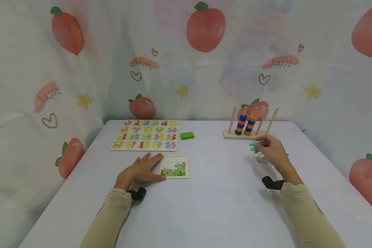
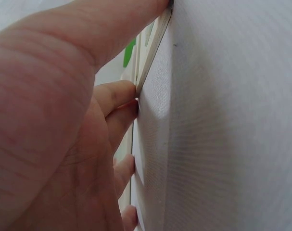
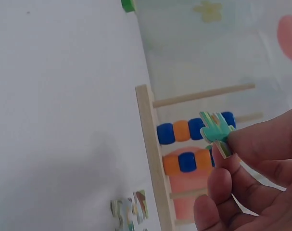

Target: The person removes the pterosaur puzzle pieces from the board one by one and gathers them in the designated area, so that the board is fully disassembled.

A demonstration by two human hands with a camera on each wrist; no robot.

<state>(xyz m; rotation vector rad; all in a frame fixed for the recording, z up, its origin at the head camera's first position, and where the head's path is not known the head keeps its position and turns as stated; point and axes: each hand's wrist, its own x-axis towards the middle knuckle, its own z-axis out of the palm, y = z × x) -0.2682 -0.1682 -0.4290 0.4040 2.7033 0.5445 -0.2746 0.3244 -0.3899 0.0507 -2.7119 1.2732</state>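
Note:
My left hand [image 1: 144,168] lies flat on the white table, fingers straight, touching the left edge of a small jigsaw tray [image 1: 174,166] that is partly filled with green and white pieces. The left wrist view shows the tray's edge [image 2: 153,48] against my fingers [image 2: 118,96]. My right hand [image 1: 271,148] pinches a teal jigsaw piece [image 1: 254,147] between thumb and fingers, just in front of the wooden bead rack [image 1: 249,125]. In the right wrist view the teal piece [image 3: 215,130] is held up before the rack's blue and orange beads [image 3: 184,132]. Loose jigsaw pieces [image 3: 131,211] lie on the table below.
A number puzzle board [image 1: 146,135] sits at the back left, with a green block [image 1: 187,135] beside it. More loose pieces [image 1: 261,158] lie under my right hand. A strawberry-print curtain [image 1: 186,58] hangs behind the table. The table's front edge is near my sleeves.

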